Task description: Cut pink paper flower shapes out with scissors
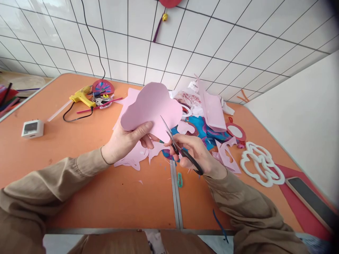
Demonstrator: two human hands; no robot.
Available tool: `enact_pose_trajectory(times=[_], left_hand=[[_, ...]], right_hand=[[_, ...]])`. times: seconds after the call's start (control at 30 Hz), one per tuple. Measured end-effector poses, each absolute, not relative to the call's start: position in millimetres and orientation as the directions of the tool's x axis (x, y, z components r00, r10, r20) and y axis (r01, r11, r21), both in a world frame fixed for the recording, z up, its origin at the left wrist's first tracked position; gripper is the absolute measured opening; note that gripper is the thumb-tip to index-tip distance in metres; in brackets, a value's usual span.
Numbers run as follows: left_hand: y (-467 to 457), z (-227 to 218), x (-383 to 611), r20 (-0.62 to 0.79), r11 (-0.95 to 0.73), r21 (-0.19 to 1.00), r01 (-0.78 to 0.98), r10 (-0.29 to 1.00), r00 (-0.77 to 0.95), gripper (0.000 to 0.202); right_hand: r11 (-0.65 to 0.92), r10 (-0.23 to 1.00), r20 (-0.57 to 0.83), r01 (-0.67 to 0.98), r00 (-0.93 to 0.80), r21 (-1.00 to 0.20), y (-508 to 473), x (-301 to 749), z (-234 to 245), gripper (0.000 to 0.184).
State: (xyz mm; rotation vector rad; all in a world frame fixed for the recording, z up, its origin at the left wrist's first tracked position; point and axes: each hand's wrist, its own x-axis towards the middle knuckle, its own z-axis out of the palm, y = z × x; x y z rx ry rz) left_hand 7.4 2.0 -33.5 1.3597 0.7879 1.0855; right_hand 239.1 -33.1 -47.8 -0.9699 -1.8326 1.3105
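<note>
A pink sheet of craft paper or thin foam (155, 102) with a wavy, rounded outline is held up above the table. My left hand (132, 137) grips its lower left edge, the thumb on top and the fingers underneath. In my right hand (193, 151) is a pair of scissors (173, 143) with black handles. Their blades lie against the lower right part of the sheet, pointing up and to the left. Whether the blades are fully closed is hard to see. Pink offcuts (132, 157) lie on the table below the sheet.
A yellow glue gun (82, 97) with a cord lies at the back left, near a small white box (32, 128). White cloud-shaped frames (262, 164) and a phone (309, 201) are at right. A green clip (180, 180) rests by the metal table seam (174, 197).
</note>
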Motion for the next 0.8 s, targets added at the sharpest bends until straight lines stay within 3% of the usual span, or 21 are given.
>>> enact_pose_trajectory(times=[0.8], left_hand=[[0.9, -30.7, 6.8, 0.126, -0.071, 0.984, -0.161, 0.922, 0.366, 0.035]], right_hand=[[0.121, 0.839, 0.037, 0.121, -0.543, -0.985, -33.6, 235.8, -42.0, 0.062]])
